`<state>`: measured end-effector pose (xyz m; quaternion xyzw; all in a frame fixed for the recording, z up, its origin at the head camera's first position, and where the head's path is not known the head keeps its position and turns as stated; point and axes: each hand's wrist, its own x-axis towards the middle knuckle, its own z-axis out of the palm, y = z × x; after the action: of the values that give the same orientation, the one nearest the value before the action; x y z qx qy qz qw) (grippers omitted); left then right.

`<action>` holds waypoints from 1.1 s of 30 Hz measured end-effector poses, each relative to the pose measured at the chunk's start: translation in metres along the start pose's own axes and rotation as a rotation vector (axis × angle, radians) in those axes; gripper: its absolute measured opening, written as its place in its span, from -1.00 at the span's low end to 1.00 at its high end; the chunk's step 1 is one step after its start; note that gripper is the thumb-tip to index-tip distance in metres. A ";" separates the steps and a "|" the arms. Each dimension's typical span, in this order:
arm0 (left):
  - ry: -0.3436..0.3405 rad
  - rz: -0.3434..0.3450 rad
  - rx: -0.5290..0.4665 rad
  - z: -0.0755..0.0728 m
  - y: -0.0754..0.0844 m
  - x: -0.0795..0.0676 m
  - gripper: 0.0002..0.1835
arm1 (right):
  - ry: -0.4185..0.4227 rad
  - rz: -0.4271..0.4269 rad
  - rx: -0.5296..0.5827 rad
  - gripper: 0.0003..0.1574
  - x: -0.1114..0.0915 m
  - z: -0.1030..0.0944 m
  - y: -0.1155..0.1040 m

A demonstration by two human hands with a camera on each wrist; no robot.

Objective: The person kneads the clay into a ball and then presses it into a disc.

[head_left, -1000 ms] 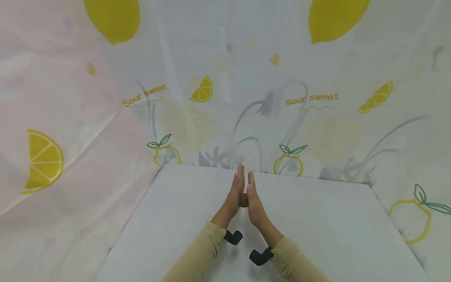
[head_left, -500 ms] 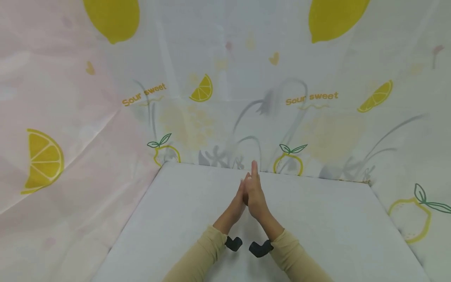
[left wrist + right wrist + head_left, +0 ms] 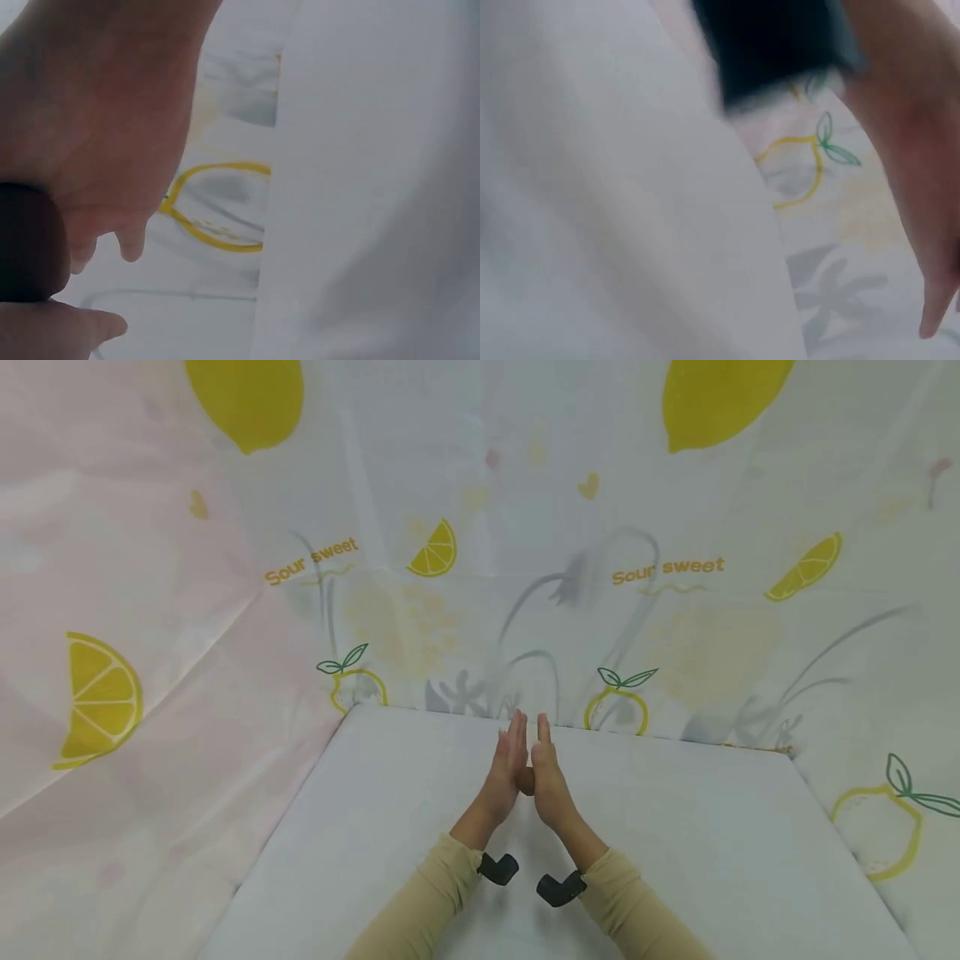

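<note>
Between my two palms sits a small brown rounded lump (image 3: 526,781), its kind not shown, in the middle of the head view. My left hand (image 3: 501,781) presses on it from the left with straight fingers pointing away from me. From the other side my right hand (image 3: 552,787) presses it, its fingers also straight. The fingertips stand nearly level, a narrow gap between them. In the left wrist view, a dark rounded shape (image 3: 30,244) lies between the hands. Palms cover most of the lump.
Below the hands is a white tabletop (image 3: 675,843), ending at a lemon-print cloth (image 3: 480,610) behind and at the sides. Black curved camera mounts stick out at the left wrist (image 3: 498,868) and right wrist (image 3: 561,888).
The hands slide against each other: the right hand moved forward past the left, then back, while the left came forward again. The brown lump, mostly covered half a second ago, shows more now.
</note>
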<state>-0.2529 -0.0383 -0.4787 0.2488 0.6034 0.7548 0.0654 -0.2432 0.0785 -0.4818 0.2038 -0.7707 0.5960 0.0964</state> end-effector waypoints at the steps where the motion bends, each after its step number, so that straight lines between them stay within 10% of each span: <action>1: 0.023 -0.001 0.012 -0.001 0.001 0.001 -0.05 | -0.004 -0.012 -0.016 -0.29 -0.003 0.003 0.001; 12: 0.194 -0.108 0.127 -0.005 -0.008 0.009 -0.09 | 0.025 -0.127 -0.030 -0.28 -0.017 0.018 -0.021; 20: 0.062 -0.133 0.126 0.009 -0.016 -0.002 -0.08 | 0.116 -0.211 -0.104 -0.27 -0.003 0.006 -0.019; 27: -0.102 -0.103 0.078 0.014 -0.011 -0.007 -0.09 | 0.125 -0.118 0.032 -0.27 0.003 -0.009 -0.001; 33: -0.069 -0.040 0.022 0.011 -0.004 -0.003 -0.03 | 0.091 -0.058 0.090 -0.28 0.000 -0.006 0.007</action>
<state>-0.2458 -0.0290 -0.4814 0.2632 0.6140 0.7376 0.0983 -0.2465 0.0860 -0.4861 0.2028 -0.7319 0.6355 0.1393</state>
